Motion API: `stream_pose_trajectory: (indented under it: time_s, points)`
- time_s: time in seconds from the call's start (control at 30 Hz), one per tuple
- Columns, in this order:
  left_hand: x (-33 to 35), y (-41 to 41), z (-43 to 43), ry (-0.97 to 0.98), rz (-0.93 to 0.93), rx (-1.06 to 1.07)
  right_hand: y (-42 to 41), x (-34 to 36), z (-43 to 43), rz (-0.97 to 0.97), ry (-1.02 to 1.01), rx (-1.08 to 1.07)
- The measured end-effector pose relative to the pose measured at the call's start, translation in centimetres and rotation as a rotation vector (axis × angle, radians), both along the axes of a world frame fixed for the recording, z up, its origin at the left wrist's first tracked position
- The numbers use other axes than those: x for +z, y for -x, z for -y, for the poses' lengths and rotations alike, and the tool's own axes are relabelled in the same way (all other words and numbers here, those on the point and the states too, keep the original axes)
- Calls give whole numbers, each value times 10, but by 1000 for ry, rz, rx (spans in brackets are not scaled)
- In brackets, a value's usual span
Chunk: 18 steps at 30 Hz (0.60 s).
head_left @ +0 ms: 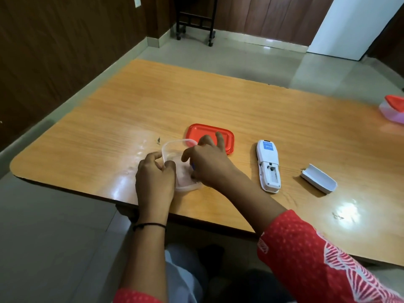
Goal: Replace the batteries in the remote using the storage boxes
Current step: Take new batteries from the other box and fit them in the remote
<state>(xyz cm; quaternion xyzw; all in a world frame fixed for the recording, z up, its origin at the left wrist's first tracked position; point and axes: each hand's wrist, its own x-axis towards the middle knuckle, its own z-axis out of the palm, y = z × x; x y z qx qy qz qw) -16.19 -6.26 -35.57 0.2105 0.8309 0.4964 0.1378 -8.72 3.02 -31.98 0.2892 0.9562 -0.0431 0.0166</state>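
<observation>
Head view: the left grip (155, 180) curls round the near left wall of the clear box (175, 143), thumb over the rim, and pins it to the table (135, 101) close to the front edge. The right grip (207, 165) reaches down into the box from the right, index finger bent and the outer fingers spread over the red lid (196, 131), which lies flat just behind the box. A blue bit (192, 166) shows under the right palm. It may be a battery, but I cannot tell whether the fingers pinch it or merely touch it.

The step looks like battery transfer at the box. To do it well, keep the left grip firm so the light box does not slide or tip off the edge, pinch one cell cleanly between thumb and forefinger, and lift straight up past the rim.

The remote (268, 169) lies face down to the right of the right grip, near but not touching, with its battery bay open and seemingly empty. Its cover (319, 178) lies further right, apart. A second box (392, 110), with its lid on, stands far right.
</observation>
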Motion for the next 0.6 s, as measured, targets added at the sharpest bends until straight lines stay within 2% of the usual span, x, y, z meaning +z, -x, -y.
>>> stream_pose_trajectory:
  time_s: [0.13, 0.23, 0.43, 0.6]
  points:
    - [1, -3, 0, -24, 7, 5, -2, -6, 5, -127, 1, 23]
    - [-2, -3, -1, -21, -19, -8, -7, -7, 5, -330, 114, 39]
    - [-1, -12, -4, 61, -172, -4, -55, 9, -2, -991, 534, -325]
    - [8, -37, -16, 53, -452, 9, -130, 1, -18, -1309, 766, -637]
